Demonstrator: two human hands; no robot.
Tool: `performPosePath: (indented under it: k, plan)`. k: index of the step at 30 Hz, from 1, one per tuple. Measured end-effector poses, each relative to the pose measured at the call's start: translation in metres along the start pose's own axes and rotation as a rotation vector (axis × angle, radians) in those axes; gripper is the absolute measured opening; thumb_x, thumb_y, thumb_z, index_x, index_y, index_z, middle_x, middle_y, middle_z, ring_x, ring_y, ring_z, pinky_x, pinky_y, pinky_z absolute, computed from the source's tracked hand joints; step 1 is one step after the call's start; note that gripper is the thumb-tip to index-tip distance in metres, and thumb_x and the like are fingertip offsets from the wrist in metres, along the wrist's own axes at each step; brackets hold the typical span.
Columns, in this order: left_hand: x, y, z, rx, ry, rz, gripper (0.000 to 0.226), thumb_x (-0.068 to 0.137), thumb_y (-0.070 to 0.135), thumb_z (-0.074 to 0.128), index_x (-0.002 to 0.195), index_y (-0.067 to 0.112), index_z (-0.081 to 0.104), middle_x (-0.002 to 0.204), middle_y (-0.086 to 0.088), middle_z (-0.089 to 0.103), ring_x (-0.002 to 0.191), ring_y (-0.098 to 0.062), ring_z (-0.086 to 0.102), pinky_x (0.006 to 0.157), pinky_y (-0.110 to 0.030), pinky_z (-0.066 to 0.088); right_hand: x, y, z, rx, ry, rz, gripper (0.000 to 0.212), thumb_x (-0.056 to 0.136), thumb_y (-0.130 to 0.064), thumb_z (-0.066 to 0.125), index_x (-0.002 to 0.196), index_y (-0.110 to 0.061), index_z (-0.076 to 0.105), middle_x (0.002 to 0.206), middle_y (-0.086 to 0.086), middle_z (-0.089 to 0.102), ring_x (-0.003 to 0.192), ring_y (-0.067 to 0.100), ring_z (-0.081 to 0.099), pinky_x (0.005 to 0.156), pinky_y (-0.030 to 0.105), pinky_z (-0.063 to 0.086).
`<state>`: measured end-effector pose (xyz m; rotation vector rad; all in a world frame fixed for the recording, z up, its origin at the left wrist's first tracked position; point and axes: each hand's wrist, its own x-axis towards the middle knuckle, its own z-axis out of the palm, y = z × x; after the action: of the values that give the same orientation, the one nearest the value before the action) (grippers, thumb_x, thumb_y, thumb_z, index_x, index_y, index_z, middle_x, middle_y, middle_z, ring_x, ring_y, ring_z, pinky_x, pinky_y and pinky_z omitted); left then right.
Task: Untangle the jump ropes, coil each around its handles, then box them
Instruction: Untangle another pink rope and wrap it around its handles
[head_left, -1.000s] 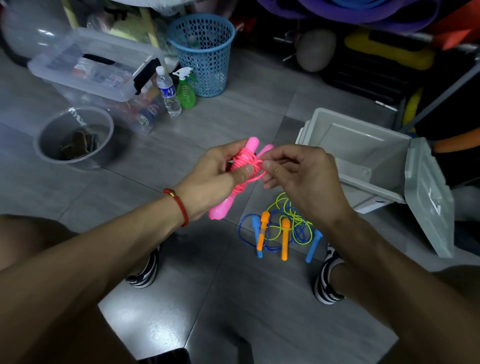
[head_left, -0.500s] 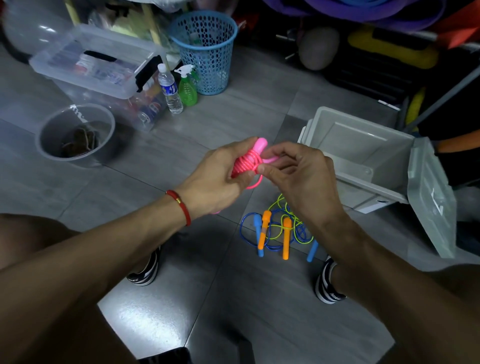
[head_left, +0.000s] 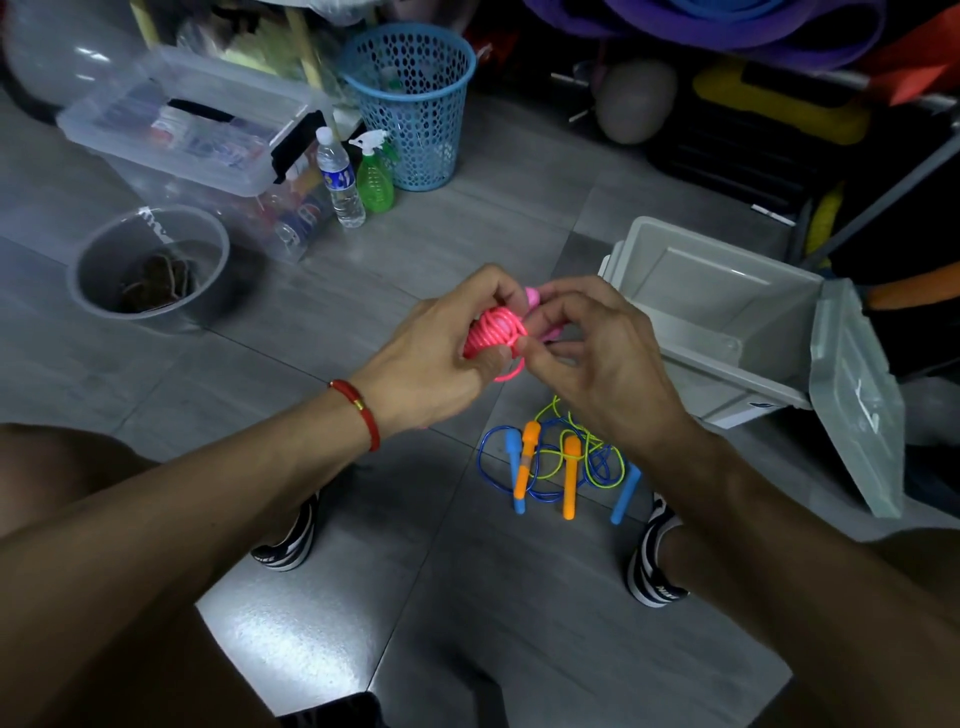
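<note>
A pink jump rope (head_left: 493, 330) is coiled round its pink handles, held above the floor. My left hand (head_left: 441, 353) grips the coiled bundle, thumb pressed on the wraps. My right hand (head_left: 587, 358) pinches the loose end of the pink cord beside the coil; a small loop hangs below. On the floor beneath lie a blue rope with blue handles (head_left: 514, 467) and a yellow-green rope with orange handles (head_left: 571, 478), tangled together. An open grey storage box (head_left: 727, 312) stands to the right with its lid (head_left: 852, 405) hanging open.
A blue mesh basket (head_left: 415, 104), a water bottle (head_left: 340, 176) and a green spray bottle (head_left: 375, 174) stand at the back. A clear lidded bin (head_left: 182, 130) and a round grey tub (head_left: 150, 265) sit left. My striped shoes (head_left: 652, 561) flank the ropes.
The pink handles' lower ends have disappeared behind my left hand as the bundle turned. The dangling loop of pink cord has shrunk and both hands have closed in on the coil.
</note>
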<state>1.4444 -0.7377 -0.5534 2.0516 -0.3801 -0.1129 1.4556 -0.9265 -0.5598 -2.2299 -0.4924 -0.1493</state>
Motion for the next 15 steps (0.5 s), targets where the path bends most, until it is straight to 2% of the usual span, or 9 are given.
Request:
performPosePath:
  k: [2,6,8,11,15]
  plan:
    - [-0.001,-0.001,0.002,-0.002,0.006,-0.012,0.026,0.087,0.014,0.066,0.106,0.024,0.052,0.101,0.005,0.070,0.091,-0.024,0.069,0.078,-0.049,0.057,-0.002,-0.001,0.003,-0.007,0.030,0.010,0.006,0.081,-0.013,0.075,0.085,-0.012,0.070,0.110,-0.004,0.061,0.087,0.008,0.064,0.077,0.032,0.060]
    - [-0.003,0.000,0.006,-0.074,0.034,-0.082,0.021,0.091,0.011,0.069,0.102,0.023,0.056,0.093,0.012,0.070,0.081,-0.013,0.069,0.069,-0.032,0.056,-0.003,-0.004,0.009,-0.057,0.081,0.015,0.005,0.079,-0.015,0.072,0.081,-0.013,0.068,0.100,-0.003,0.064,0.082,0.009,0.061,0.075,0.037,0.058]
    - [-0.002,0.001,0.008,-0.091,0.063,-0.118,0.019,0.091,0.011,0.069,0.098,0.024,0.057,0.089,0.013,0.070,0.079,-0.012,0.069,0.067,-0.029,0.053,-0.003,-0.005,0.014,-0.053,0.100,0.020,0.006,0.081,-0.017,0.070,0.084,-0.012,0.068,0.098,-0.002,0.063,0.082,0.011,0.060,0.073,0.039,0.059]
    - [0.000,0.001,0.007,-0.079,0.119,-0.167,0.018,0.088,0.010,0.071,0.093,0.023,0.060,0.086,0.008,0.071,0.080,-0.017,0.071,0.067,-0.037,0.059,0.002,-0.003,0.008,-0.010,0.003,0.012,0.005,0.085,-0.015,0.073,0.089,-0.013,0.070,0.102,-0.005,0.063,0.088,0.007,0.060,0.077,0.031,0.057]
    - [-0.001,0.002,0.004,-0.107,0.107,-0.206,0.018,0.085,0.010,0.072,0.089,0.023,0.060,0.088,0.003,0.073,0.083,-0.025,0.072,0.072,-0.050,0.060,0.005,0.000,-0.008,0.119,-0.198,0.029,0.019,0.084,-0.012,0.080,0.099,-0.012,0.070,0.114,-0.002,0.061,0.100,0.007,0.063,0.073,0.015,0.058]
